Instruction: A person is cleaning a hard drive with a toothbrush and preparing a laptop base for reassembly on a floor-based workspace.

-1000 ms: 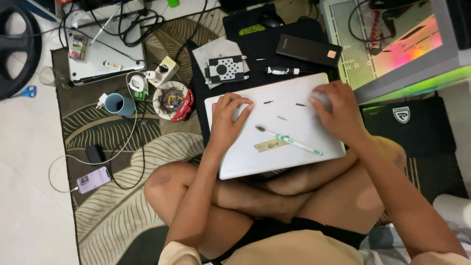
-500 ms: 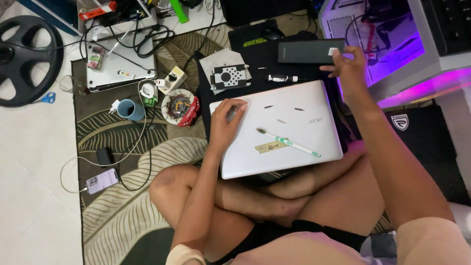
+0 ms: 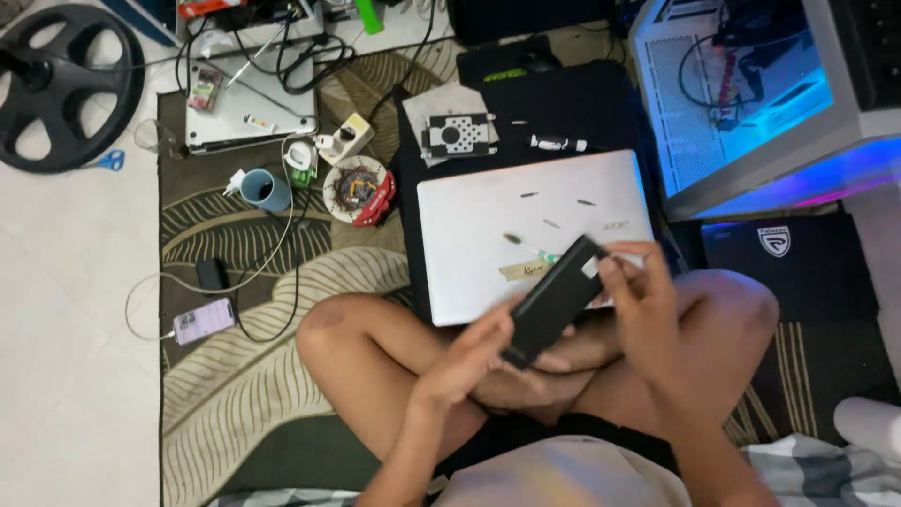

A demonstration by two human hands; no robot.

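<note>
Both hands grip the black pack (image 3: 554, 300): left hand (image 3: 474, 355) low end, right hand (image 3: 638, 291) top, slanting over laptop (image 3: 488, 235).

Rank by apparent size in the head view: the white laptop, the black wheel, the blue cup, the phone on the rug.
1. white laptop
2. black wheel, partly cut off by the frame edge
3. phone and blue cup look about alike; not ranked.
</note>
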